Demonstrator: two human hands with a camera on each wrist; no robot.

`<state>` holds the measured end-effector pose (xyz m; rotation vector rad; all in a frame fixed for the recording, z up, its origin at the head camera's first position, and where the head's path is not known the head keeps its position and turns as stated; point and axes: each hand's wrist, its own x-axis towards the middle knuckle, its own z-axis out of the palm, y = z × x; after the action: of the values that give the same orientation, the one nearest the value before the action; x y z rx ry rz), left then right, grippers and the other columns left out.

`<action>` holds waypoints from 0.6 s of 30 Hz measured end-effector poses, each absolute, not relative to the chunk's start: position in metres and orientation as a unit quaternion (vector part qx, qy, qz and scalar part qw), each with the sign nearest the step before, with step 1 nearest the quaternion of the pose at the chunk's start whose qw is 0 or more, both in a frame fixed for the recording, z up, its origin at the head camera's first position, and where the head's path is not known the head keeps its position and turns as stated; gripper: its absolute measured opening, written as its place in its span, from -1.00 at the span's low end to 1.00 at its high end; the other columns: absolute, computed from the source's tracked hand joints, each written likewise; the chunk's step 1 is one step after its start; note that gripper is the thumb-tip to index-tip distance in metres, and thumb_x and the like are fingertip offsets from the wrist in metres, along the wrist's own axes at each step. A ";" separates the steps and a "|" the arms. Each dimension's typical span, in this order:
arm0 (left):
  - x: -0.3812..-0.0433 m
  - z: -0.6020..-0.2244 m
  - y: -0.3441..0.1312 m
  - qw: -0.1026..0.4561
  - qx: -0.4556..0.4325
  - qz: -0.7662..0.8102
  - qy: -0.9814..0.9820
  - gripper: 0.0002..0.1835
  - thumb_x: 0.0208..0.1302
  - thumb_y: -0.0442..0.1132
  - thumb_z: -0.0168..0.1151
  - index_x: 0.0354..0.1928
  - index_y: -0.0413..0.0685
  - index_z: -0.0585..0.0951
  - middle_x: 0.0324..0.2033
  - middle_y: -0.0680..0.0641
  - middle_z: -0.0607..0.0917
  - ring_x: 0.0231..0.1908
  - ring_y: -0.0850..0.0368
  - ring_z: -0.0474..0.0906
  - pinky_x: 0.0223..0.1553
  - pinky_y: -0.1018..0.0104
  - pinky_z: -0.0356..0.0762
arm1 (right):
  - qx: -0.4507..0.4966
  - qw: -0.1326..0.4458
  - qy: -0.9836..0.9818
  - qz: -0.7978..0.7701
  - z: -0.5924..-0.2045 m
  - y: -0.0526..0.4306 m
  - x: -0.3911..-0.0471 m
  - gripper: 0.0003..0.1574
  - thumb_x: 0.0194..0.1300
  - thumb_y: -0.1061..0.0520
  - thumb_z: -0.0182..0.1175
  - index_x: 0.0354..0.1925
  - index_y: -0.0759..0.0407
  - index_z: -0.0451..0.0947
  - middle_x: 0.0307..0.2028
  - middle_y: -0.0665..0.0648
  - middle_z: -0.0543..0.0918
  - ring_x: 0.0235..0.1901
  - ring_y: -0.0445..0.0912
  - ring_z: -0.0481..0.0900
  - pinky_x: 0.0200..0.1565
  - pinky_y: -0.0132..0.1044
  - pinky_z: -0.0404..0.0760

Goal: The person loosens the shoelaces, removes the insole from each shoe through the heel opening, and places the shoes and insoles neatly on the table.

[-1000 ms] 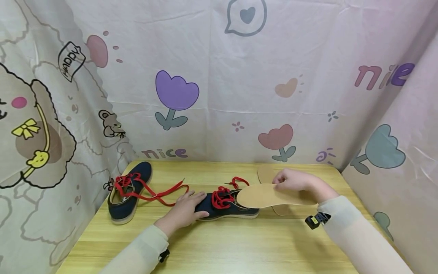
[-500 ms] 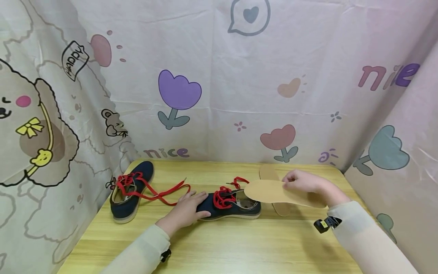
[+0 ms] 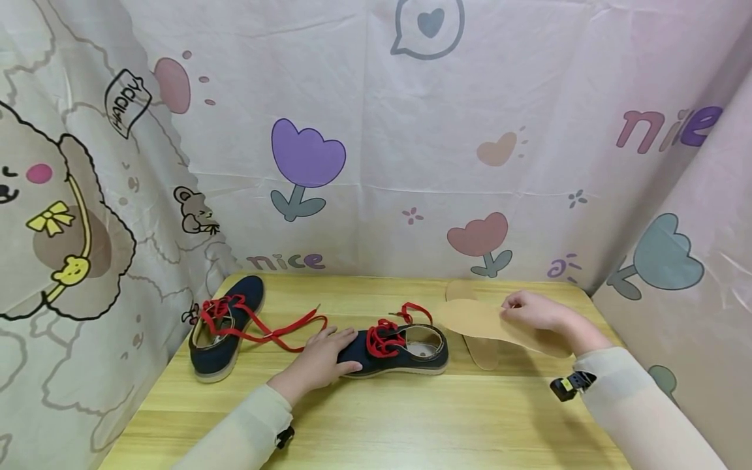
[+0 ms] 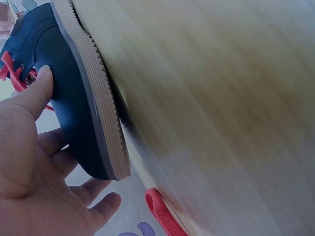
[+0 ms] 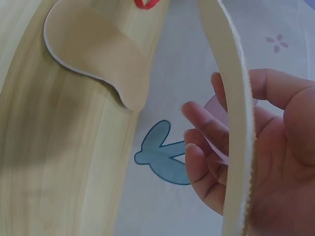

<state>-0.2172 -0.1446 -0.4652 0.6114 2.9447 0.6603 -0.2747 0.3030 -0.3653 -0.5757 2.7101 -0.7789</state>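
A navy canvas shoe with red laces [image 3: 390, 367] lies sideways mid-table, toe left, its heel opening showing a pale interior. My left hand [image 3: 317, 362] holds its toe; in the left wrist view the thumb [image 4: 37, 93] lies on the upper while the fingers pass round the toe. To the right, my right hand [image 3: 540, 314] pinches a tan insole [image 3: 478, 321] by its edge above the table, apart from the shoe. That insole [image 5: 235, 123] appears edge-on in the right wrist view. Underneath, a second tan insole [image 3: 485, 356] rests on the table, partly hidden.
The matching navy shoe [image 3: 211, 359] stands at the table's left, its long red lace [image 3: 288, 334] trailing toward my left hand. A printed curtain [image 3: 376, 130] rises behind and beside the wooden table [image 3: 411, 424].
My right hand has drawn the insole rightward, away from the shoe's heel, uncovering the opening. My left hand has stayed on the toe.
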 end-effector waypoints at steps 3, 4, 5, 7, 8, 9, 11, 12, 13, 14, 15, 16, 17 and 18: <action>-0.218 -0.465 -0.145 0.032 0.197 0.214 0.956 -0.24 0.28 0.16 0.31 0.43 -0.04 0.43 0.41 -0.08 0.40 0.43 -0.35 0.14 0.34 -0.38 0.04 | -0.187 0.124 0.936 -0.270 -0.367 0.307 -0.278 -0.80 0.43 0.13 0.12 -0.29 0.20 0.60 -0.35 0.05 0.57 -0.32 -0.08 0.43 -0.22 -0.19 0.39; -0.218 -0.465 -0.145 0.032 0.197 0.215 0.956 -0.24 0.28 0.16 0.31 0.43 -0.04 0.43 0.41 -0.08 0.41 0.43 -0.35 0.14 0.34 -0.38 0.05 | -0.184 0.122 0.936 -0.273 -0.367 0.309 -0.279 -0.80 0.44 0.13 0.12 -0.30 0.21 0.59 -0.37 0.06 0.56 -0.33 -0.08 0.42 -0.23 -0.19 0.38; -0.218 -0.465 -0.145 0.032 0.197 0.215 0.956 -0.24 0.28 0.17 0.31 0.43 -0.04 0.43 0.42 -0.08 0.40 0.43 -0.35 0.14 0.35 -0.38 0.04 | -0.178 0.120 0.937 -0.276 -0.368 0.310 -0.280 -0.79 0.44 0.13 0.12 -0.31 0.21 0.58 -0.38 0.06 0.55 -0.34 -0.07 0.41 -0.25 -0.20 0.38; -0.218 -0.465 -0.145 0.032 0.197 0.216 0.956 -0.24 0.28 0.17 0.31 0.43 -0.04 0.43 0.42 -0.08 0.40 0.43 -0.35 0.14 0.34 -0.38 0.04 | -0.171 0.114 0.938 -0.278 -0.368 0.312 -0.280 -0.78 0.45 0.12 0.11 -0.31 0.21 0.57 -0.37 0.07 0.55 -0.34 -0.08 0.41 -0.26 -0.21 0.38; -0.218 -0.465 -0.145 0.033 0.198 0.216 0.956 -0.24 0.28 0.17 0.31 0.43 -0.04 0.43 0.42 -0.07 0.40 0.43 -0.35 0.14 0.35 -0.38 0.04 | -0.168 0.110 0.940 -0.277 -0.369 0.313 -0.281 -0.77 0.46 0.11 0.11 -0.31 0.22 0.57 -0.36 0.07 0.55 -0.34 -0.08 0.41 -0.26 -0.21 0.38; -0.218 -0.465 -0.145 0.034 0.198 0.216 0.955 -0.23 0.28 0.17 0.31 0.43 -0.04 0.43 0.42 -0.07 0.40 0.43 -0.35 0.13 0.35 -0.38 0.04 | -0.164 0.105 0.941 -0.276 -0.369 0.314 -0.281 -0.76 0.47 0.10 0.11 -0.30 0.23 0.57 -0.35 0.08 0.56 -0.33 -0.08 0.42 -0.25 -0.21 0.39; -0.218 -0.465 -0.145 0.032 0.201 0.218 0.954 -0.23 0.28 0.17 0.31 0.43 -0.05 0.43 0.41 -0.08 0.41 0.43 -0.35 0.14 0.34 -0.38 0.05 | -0.155 0.096 0.943 -0.276 -0.372 0.317 -0.282 -0.75 0.48 0.09 0.10 -0.29 0.24 0.55 -0.34 0.10 0.56 -0.33 -0.08 0.42 -0.25 -0.21 0.40; -0.218 -0.465 -0.145 0.032 0.203 0.219 0.954 -0.23 0.27 0.17 0.32 0.42 -0.06 0.44 0.41 -0.09 0.41 0.43 -0.36 0.14 0.33 -0.39 0.05 | -0.152 0.091 0.945 -0.276 -0.373 0.318 -0.282 -0.74 0.48 0.09 0.10 -0.29 0.25 0.55 -0.33 0.10 0.56 -0.34 -0.09 0.42 -0.26 -0.22 0.40; -0.218 -0.465 -0.145 0.032 0.203 0.218 0.954 -0.23 0.27 0.17 0.31 0.43 -0.06 0.44 0.41 -0.08 0.41 0.43 -0.36 0.14 0.34 -0.39 0.05 | -0.149 0.087 0.945 -0.277 -0.374 0.320 -0.283 -0.74 0.48 0.10 0.10 -0.30 0.26 0.54 -0.33 0.11 0.56 -0.34 -0.09 0.42 -0.27 -0.22 0.40; -0.218 -0.466 -0.145 0.032 0.203 0.218 0.954 -0.23 0.27 0.17 0.31 0.43 -0.06 0.44 0.41 -0.08 0.41 0.43 -0.35 0.14 0.34 -0.39 0.05 | -0.144 0.083 0.945 -0.280 -0.375 0.322 -0.284 -0.73 0.49 0.10 0.10 -0.31 0.26 0.53 -0.35 0.11 0.55 -0.35 -0.09 0.41 -0.28 -0.22 0.39; -0.218 -0.466 -0.145 0.032 0.203 0.218 0.954 -0.23 0.27 0.17 0.31 0.43 -0.06 0.44 0.41 -0.08 0.41 0.43 -0.35 0.14 0.34 -0.39 0.05 | -0.141 0.079 0.946 -0.282 -0.376 0.324 -0.284 -0.73 0.49 0.11 0.09 -0.33 0.26 0.53 -0.35 0.11 0.55 -0.36 -0.09 0.40 -0.29 -0.23 0.39; -0.218 -0.467 -0.145 0.031 0.202 0.218 0.954 -0.23 0.27 0.17 0.31 0.42 -0.06 0.44 0.41 -0.09 0.41 0.43 -0.35 0.14 0.34 -0.39 0.05 | -0.139 0.073 0.946 -0.284 -0.378 0.326 -0.285 -0.72 0.48 0.12 0.09 -0.35 0.26 0.52 -0.37 0.11 0.54 -0.37 -0.09 0.40 -0.30 -0.23 0.38; -0.219 -0.467 -0.145 0.032 0.200 0.217 0.955 -0.23 0.27 0.18 0.31 0.43 -0.05 0.43 0.41 -0.08 0.41 0.44 -0.34 0.13 0.34 -0.38 0.04 | -0.136 0.068 0.946 -0.286 -0.379 0.327 -0.285 -0.71 0.48 0.13 0.08 -0.37 0.26 0.51 -0.39 0.11 0.53 -0.39 -0.09 0.39 -0.32 -0.23 0.38; -0.219 -0.468 -0.145 0.032 0.199 0.216 0.955 -0.23 0.28 0.18 0.31 0.43 -0.04 0.43 0.42 -0.07 0.40 0.44 -0.34 0.13 0.35 -0.38 0.04 | -0.134 0.063 0.946 -0.288 -0.380 0.329 -0.286 -0.70 0.48 0.14 0.07 -0.40 0.26 0.49 -0.41 0.10 0.51 -0.40 -0.10 0.38 -0.33 -0.23 0.37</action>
<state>-0.2187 -0.1453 -0.4677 0.6116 2.9412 0.6658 -0.2859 0.3292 -0.3804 -0.4062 2.8588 -0.8708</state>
